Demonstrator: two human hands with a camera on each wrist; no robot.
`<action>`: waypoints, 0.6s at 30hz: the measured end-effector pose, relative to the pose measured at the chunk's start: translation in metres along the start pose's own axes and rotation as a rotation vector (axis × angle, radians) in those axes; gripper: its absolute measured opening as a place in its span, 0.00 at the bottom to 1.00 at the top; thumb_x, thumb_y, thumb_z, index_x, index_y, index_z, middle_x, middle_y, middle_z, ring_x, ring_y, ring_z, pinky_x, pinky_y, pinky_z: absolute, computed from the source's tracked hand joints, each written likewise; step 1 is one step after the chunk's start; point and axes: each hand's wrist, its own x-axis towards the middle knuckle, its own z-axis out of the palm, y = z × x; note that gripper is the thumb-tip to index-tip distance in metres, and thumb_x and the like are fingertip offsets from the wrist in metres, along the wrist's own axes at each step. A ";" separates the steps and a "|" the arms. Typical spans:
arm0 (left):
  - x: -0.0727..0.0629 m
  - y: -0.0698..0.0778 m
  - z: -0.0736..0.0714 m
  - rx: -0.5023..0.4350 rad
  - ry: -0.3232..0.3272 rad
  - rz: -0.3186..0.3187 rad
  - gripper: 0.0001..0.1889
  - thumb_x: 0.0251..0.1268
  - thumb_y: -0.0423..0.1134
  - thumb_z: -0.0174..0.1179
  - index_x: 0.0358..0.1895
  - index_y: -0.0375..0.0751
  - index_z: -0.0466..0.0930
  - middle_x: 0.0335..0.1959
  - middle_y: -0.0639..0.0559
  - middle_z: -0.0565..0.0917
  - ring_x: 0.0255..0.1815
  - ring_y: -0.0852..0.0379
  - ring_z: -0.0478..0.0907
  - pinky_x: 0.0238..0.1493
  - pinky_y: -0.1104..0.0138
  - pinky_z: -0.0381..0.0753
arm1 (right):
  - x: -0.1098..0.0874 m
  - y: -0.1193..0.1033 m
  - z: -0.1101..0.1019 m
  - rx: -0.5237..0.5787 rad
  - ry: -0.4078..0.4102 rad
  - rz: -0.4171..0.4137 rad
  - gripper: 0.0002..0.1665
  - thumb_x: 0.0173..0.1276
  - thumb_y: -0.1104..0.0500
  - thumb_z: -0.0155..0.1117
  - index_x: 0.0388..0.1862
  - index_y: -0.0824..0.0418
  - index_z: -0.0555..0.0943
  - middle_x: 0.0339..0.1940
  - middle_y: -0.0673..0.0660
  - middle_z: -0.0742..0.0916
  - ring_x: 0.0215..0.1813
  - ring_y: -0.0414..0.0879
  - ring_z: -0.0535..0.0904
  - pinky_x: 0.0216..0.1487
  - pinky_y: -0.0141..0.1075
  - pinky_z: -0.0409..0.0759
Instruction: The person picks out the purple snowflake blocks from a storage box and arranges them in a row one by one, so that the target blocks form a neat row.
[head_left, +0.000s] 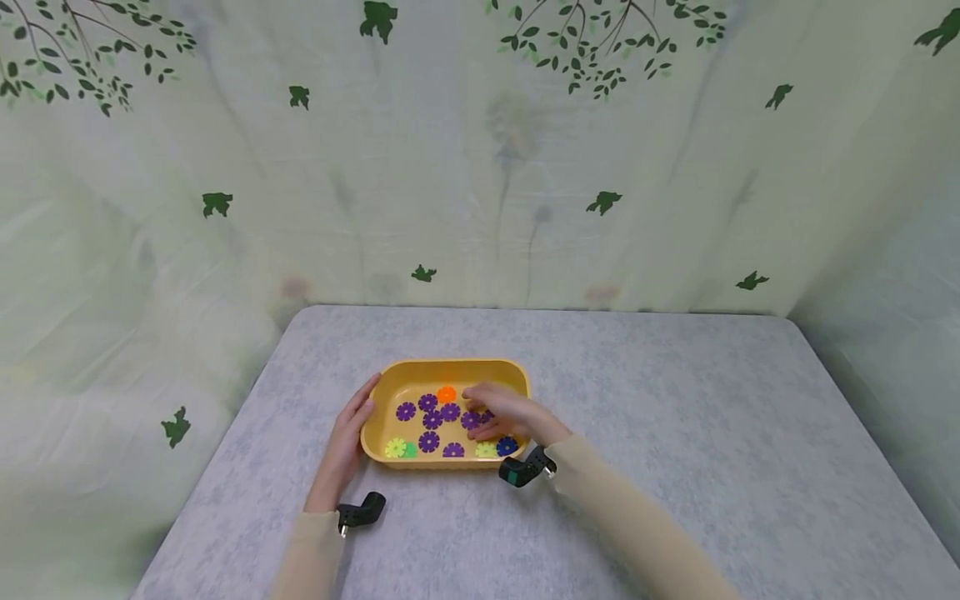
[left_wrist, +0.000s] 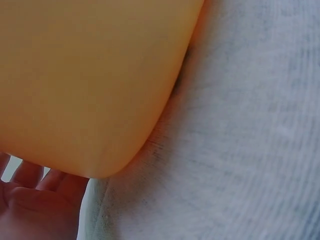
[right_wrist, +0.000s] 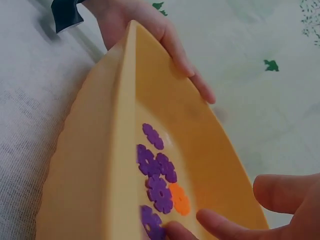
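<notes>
A yellow oblong tray (head_left: pixel 442 367) sits on the table with several flat flower-shaped plastic pieces on its floor. Most are purple, like this purple piece (head_left: pixel 429 442); an orange piece (head_left: pixel 446 394) lies toward the far wall. My left hand (head_left: pixel 349 442) rests along the outside of the tray's left end, its fingers extended against the wall. Over the right half of the tray, my right hand (head_left: pixel 504 412) reaches in with thumb and fingers apart. In the right wrist view its fingertips (right_wrist: pixel 180 231) are right at a purple piece (right_wrist: pixel 152 222), with nothing visible between them.
Near the tray's front wall lie a yellow-green piece (head_left: pixel 395 448), a green piece (head_left: pixel 409 450) and a dark blue piece (head_left: pixel 507 447). The grey table (head_left: pixel 675 433) extends around the tray. Behind it hangs a pale curtain (head_left: pixel 465 167) with leaf and bird prints.
</notes>
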 end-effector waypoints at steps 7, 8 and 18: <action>0.008 -0.020 -0.010 -0.004 0.010 0.010 0.25 0.79 0.43 0.38 0.76 0.48 0.53 0.76 0.53 0.51 0.75 0.54 0.46 0.71 0.64 0.53 | 0.005 0.001 0.004 -0.032 0.015 0.016 0.27 0.77 0.50 0.48 0.63 0.70 0.70 0.52 0.65 0.79 0.41 0.57 0.84 0.43 0.44 0.83; 0.008 -0.022 -0.011 0.001 0.013 0.012 0.25 0.79 0.44 0.38 0.76 0.48 0.53 0.76 0.54 0.52 0.75 0.55 0.47 0.71 0.65 0.53 | 0.006 0.001 0.004 -0.047 0.019 0.018 0.27 0.77 0.51 0.48 0.63 0.70 0.71 0.51 0.65 0.79 0.40 0.56 0.84 0.43 0.43 0.83; 0.010 -0.027 -0.010 0.025 0.026 0.023 0.26 0.78 0.48 0.40 0.75 0.51 0.55 0.76 0.55 0.53 0.75 0.54 0.48 0.70 0.65 0.55 | 0.007 0.007 0.007 -0.234 0.081 -0.041 0.08 0.72 0.68 0.53 0.43 0.71 0.78 0.32 0.61 0.83 0.29 0.49 0.83 0.35 0.38 0.84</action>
